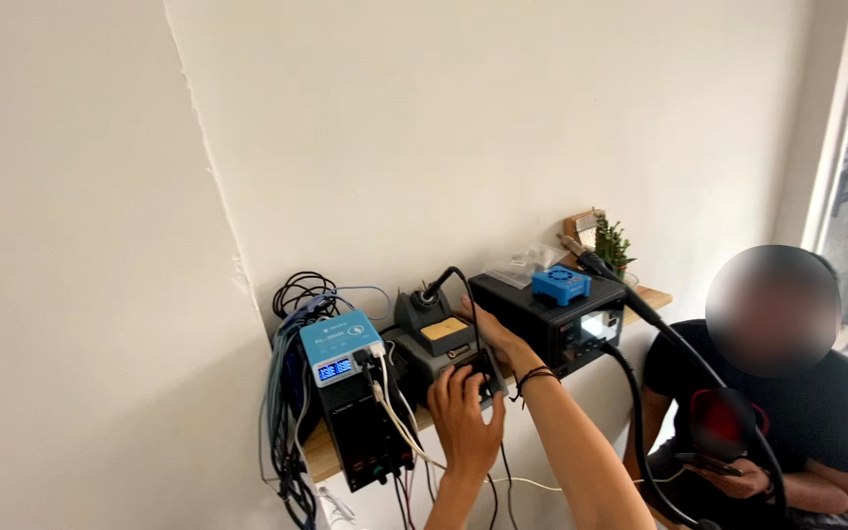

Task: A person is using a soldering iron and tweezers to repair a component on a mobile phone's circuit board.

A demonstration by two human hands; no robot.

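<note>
Far left: tangle of cables point(287, 412) hanging off the wooden shelf point(318, 453), beside a blue-topped power unit point(342, 345) with lit display. Next, left hand point(465, 414), fingers spread flat against the front of the grey soldering station point(439, 369), clamped on nothing. Right hand point(488, 329) reaching behind, fingers hidden; grip impossible to tell. Soldering iron point(436, 288) parked in its holder point(426, 316), not lifted. Further right, black hot-air station point(552, 324). Far right, 1 seated person point(787, 412). Work apparently at setup, controls under adjustment.

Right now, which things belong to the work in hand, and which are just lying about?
In use: left hand and right hand on the grey soldering station.

Lying about: blue charger, black hot-air station, small plant, cable bundle.
</note>
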